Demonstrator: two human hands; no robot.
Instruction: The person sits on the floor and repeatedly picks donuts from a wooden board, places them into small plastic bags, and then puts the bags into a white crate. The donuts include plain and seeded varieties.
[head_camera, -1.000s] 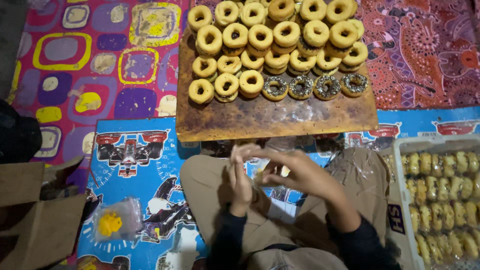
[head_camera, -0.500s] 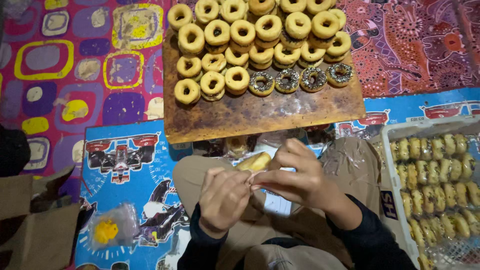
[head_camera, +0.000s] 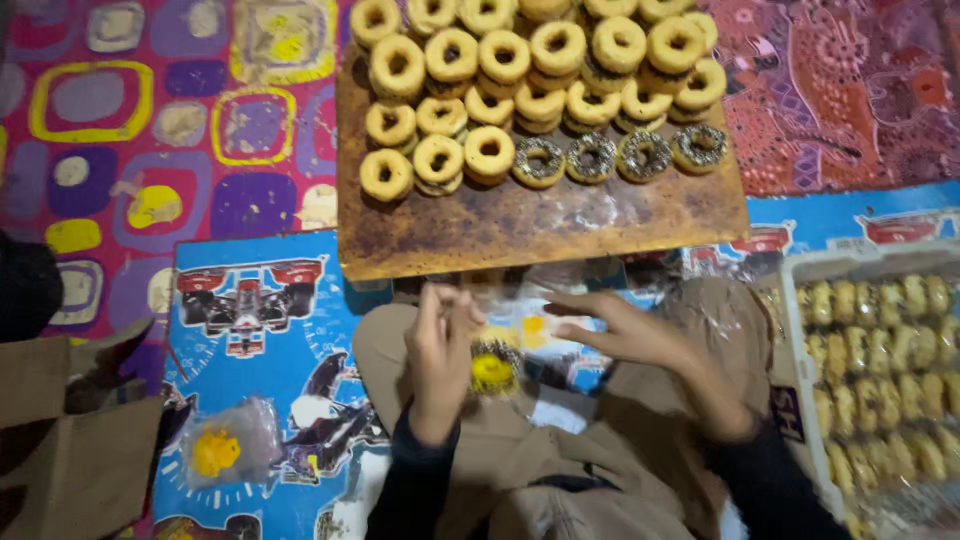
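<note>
1. Hands meet over the lap: left hand (head_camera: 440, 345) and right hand (head_camera: 640, 335) pinch the edges of a clear plastic bag (head_camera: 505, 335), fingers pressed on the film, seemingly to keep its mouth open.
2. Sprinkled doughnut (head_camera: 493, 368) sits inside the bag, hanging between both hands.
3. Wooden board (head_camera: 540, 225) of doughnuts lies just ahead, within reach.
4. Tray (head_camera: 800, 275) of packed pieces lies on the right.
</note>
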